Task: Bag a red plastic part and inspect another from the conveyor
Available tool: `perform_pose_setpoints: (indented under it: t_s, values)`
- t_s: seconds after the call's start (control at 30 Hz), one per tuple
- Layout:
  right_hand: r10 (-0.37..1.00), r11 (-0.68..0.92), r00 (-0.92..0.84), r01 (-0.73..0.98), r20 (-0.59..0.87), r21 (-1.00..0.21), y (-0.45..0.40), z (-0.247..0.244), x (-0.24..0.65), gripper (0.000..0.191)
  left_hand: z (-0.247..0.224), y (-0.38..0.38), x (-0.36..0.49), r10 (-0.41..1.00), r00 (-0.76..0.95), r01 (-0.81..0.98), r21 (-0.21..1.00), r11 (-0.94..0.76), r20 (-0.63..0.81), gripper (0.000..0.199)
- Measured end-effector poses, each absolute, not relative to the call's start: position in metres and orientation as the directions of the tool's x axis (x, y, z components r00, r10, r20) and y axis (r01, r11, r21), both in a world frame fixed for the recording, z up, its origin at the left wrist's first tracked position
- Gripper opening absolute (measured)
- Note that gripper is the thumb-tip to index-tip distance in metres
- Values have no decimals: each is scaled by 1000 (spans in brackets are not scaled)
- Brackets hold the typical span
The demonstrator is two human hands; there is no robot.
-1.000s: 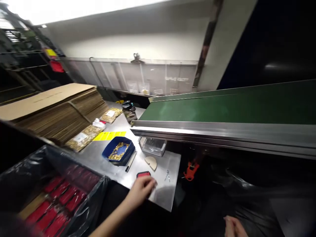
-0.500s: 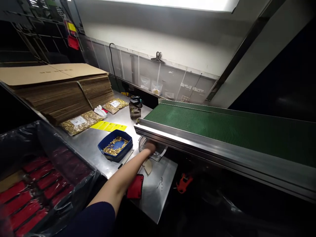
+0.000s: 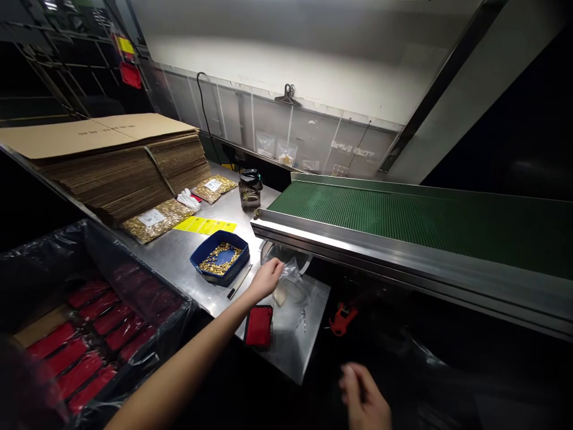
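My left hand (image 3: 267,279) is closed and pinches a clear plastic bag (image 3: 293,273) above the metal table, beside the conveyor's end. The bag hangs to the right of my fingers, and its lower part is hard to make out. Below it lies a pale, flat piece (image 3: 280,295). Nearer me, a red pouch with black edging (image 3: 259,326) rests on the table. My right hand (image 3: 366,399) is low at the right, off the table, slightly blurred. Its fingers are loosely curled with the thumb apart, and nothing shows in them.
A green conveyor (image 3: 349,209) runs to the right. On the table (image 3: 290,352) are a blue tray of small brass-coloured parts (image 3: 210,276), a cutter (image 3: 239,282), a jug (image 3: 250,191) and stacked cardboard (image 3: 120,167). A lined box (image 3: 168,298) holds several red pouches.
My left hand has drawn back from the clear container under the conveyor's edge, bringing out a plastic bag. My right hand has come into view at the lower right.
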State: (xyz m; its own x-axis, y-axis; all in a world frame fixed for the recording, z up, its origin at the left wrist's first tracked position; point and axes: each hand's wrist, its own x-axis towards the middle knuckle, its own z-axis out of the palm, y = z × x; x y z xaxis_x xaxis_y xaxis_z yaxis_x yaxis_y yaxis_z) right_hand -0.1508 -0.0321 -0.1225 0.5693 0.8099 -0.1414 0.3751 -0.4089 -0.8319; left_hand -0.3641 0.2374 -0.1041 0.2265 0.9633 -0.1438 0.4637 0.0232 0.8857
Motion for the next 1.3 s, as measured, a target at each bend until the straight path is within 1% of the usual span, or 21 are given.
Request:
perform_pose_setpoints:
  t_s: [0.07,0.13,0.17,0.23,0.3,0.37,0.43,0.5,0.57,0.6,0.63,0.7,0.73,0.77,0.8,0.9,1.0,1.1,1.2,1.23,1.3]
  values:
    - [932,-201,362,442,-32,-874,1,-96,-184,41,-100,204,-360,954,245,313,945,92,-174,40]
    - [963,-89,257,576,76,-812,35,-71,-208,48,-98,171,-353,938,270,175,969,175,-218,50]
    - [973,-50,203,636,105,-770,48,-62,-215,54,-97,156,-349,928,283,116,969,218,-243,54]
    - [992,-14,102,668,74,-744,60,-53,-222,65,-95,130,-345,903,316,21,954,299,-290,59]
    - [999,-41,47,548,-18,-836,57,-55,-221,65,-90,109,-346,871,367,-42,930,365,-326,59]
    - [994,-106,48,352,-95,-930,44,-64,-213,49,-85,92,-351,832,436,-70,908,412,-344,57]
    - [985,-165,75,189,-154,-968,26,-74,-204,35,-81,79,-360,800,487,-63,899,433,-351,54]
    - [973,-223,86,103,-215,-969,6,-80,-196,44,-78,70,-368,803,479,-38,906,422,-354,45]
    - [953,-297,57,0,-297,-955,-14,-81,-192,52,-79,62,-374,836,440,-4,930,367,-328,38]
    - [940,-338,23,-70,-340,-939,-23,-80,-192,53,-81,59,-376,835,453,16,939,344,-313,42]
    - [926,-374,-16,-152,-376,-915,-32,-79,-192,52,-83,56,-376,805,506,36,940,340,-310,51]
    - [900,-432,-85,-295,-427,-852,-46,-78,-193,49,-89,52,-374,668,662,81,918,387,-340,67]
    - [888,-454,-90,-334,-451,-826,-52,-79,-192,48,-93,50,-371,589,721,109,899,423,-364,67]
    - [875,-471,-68,-342,-479,-813,-57,-80,-190,48,-97,49,-369,532,751,136,880,454,-391,62]
    - [858,-491,-27,-332,-512,-805,-61,-81,-187,49,-102,48,-367,513,753,160,871,465,-412,55]
    - [789,-559,105,-284,-605,-779,-74,-86,-173,51,-112,48,-363,552,707,217,878,427,-443,37]
    - [755,-608,95,-272,-649,-746,-84,-89,-157,48,-115,49,-363,538,710,273,882,384,-454,27]
    - [732,-635,94,-264,-675,-726,-89,-91,-146,47,-114,49,-366,546,697,325,884,336,-464,28]
    - [707,-638,157,-278,-689,-718,-91,-94,-137,49,-112,48,-371,594,666,366,892,266,-450,39]
    - [705,-634,171,-283,-688,-720,-91,-96,-135,50,-111,47,-372,605,662,388,893,229,-443,39]
    - [719,-618,178,-280,-672,-735,-92,-98,-132,51,-108,45,-375,630,659,447,888,111,-411,33]
